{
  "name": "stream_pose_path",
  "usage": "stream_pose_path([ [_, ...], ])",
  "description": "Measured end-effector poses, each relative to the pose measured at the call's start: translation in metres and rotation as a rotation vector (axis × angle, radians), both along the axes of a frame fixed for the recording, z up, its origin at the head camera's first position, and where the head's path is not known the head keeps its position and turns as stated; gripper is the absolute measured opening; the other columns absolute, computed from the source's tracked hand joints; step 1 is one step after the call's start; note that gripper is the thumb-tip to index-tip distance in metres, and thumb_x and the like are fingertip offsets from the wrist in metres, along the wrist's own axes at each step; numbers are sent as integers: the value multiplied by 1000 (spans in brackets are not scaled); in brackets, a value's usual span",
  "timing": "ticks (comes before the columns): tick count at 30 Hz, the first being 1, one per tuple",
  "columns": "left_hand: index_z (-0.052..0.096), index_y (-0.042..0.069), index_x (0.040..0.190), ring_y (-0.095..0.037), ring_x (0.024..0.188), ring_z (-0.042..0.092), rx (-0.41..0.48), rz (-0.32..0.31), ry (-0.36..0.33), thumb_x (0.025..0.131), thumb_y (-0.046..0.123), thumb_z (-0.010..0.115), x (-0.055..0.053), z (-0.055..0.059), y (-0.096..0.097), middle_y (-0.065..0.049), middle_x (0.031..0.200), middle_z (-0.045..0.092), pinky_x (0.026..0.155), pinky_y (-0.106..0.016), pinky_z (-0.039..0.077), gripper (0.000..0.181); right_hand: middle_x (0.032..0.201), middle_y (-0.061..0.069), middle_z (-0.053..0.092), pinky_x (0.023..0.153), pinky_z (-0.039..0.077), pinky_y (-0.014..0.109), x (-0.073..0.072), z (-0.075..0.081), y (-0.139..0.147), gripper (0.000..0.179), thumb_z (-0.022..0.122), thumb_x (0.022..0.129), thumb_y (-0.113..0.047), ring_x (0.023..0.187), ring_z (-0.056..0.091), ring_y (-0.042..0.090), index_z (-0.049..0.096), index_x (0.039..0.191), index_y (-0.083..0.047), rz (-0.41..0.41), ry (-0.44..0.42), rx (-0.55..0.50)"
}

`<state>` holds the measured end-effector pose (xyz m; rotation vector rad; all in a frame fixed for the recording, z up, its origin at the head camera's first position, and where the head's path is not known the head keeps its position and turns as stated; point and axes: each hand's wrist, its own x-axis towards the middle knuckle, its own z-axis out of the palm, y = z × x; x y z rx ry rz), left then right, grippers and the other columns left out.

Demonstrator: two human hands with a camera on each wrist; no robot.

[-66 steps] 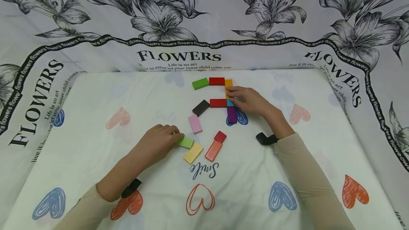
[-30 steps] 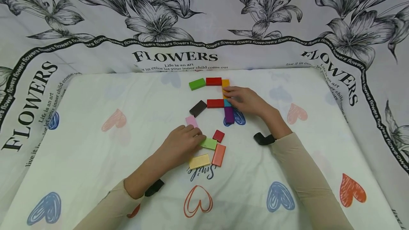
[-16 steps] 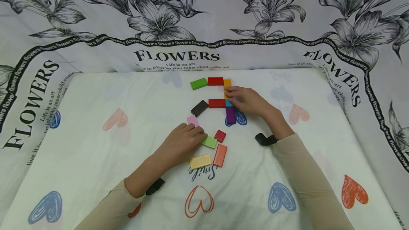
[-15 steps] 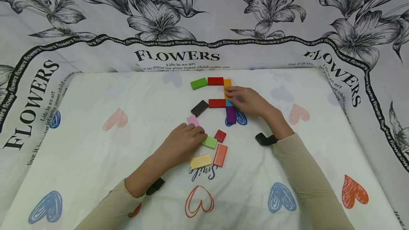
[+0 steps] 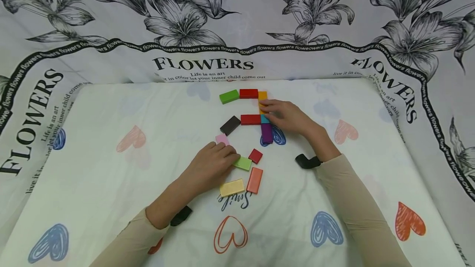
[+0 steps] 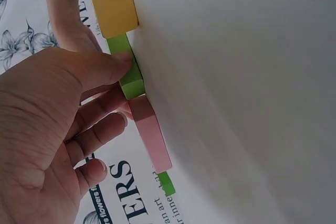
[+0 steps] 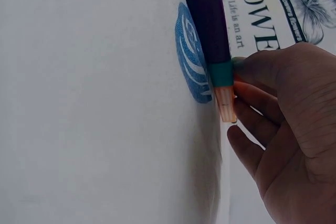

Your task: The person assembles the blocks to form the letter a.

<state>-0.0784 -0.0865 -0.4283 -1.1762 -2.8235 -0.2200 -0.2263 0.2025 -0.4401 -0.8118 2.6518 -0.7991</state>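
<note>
My left hand (image 5: 211, 166) pinches a light green block (image 5: 243, 163) that lies on the cloth. In the left wrist view the thumb presses on this block, with fingers behind it, and the pink block (image 6: 150, 135) sits at its end. A small red block (image 5: 255, 156) is just beyond the light green block's right end. Nearer lie a yellow block (image 5: 232, 187) and a coral block (image 5: 255, 180). My right hand (image 5: 291, 116) touches the right side of the orange block (image 5: 262, 94) and the small teal block (image 5: 264, 119) with extended fingers. A purple block (image 5: 266, 133) adjoins the teal one.
A red block (image 5: 250, 119) and a black block (image 5: 230, 125) lead left from the teal one towards the pink. Another red block (image 5: 248, 93) and a green block (image 5: 229, 96) extend left from the orange one's far end. A heart-printed cloth (image 5: 178, 118) lies underneath.
Over two seconds, my left hand has moved right with the light green block, to beside the small red one. The yellow and coral blocks have turned. The right hand has stayed in place.
</note>
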Motion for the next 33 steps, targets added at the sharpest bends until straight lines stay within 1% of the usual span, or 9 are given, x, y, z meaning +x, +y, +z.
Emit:
stream_pose_path([
  [3,76,16,121,-19,108,69,4,9,-11,97,23,76,0,1,1,-1,118,75,87,-31,53,25,164,5,51,129,36,53,-1,0,0,42,61,107,-21,158,41,30,61,148,-11,3,1,7],
  [8,76,17,122,-20,114,70,7,43,-39,97,25,77,0,3,1,-1,124,76,90,-32,54,27,165,5,51,129,36,53,0,1,-1,43,61,108,-22,159,40,31,60,149,-11,7,-4,9],
  [11,76,17,123,-20,113,70,16,57,-62,97,25,78,-1,3,1,-1,123,77,91,-33,54,28,165,5,51,129,35,53,0,2,-2,43,61,108,-22,159,40,31,60,149,-11,8,-7,6],
  [16,76,16,123,-20,113,70,33,62,-86,97,25,77,-1,2,2,-1,121,77,96,-34,56,27,164,6,51,129,36,54,1,2,-1,42,62,107,-21,158,40,32,61,148,-10,6,-2,-3],
  [20,76,16,123,-20,114,70,39,70,-95,96,25,78,-1,1,2,-1,122,77,98,-35,57,28,164,6,52,128,36,54,1,3,0,42,62,107,-20,158,41,32,62,148,-10,6,1,-10],
  [33,76,14,122,-20,112,69,56,88,-101,96,24,79,0,2,3,-1,121,77,96,-34,56,28,163,6,53,128,37,54,2,3,-1,41,63,107,-21,157,42,32,63,146,-10,2,6,-22],
])
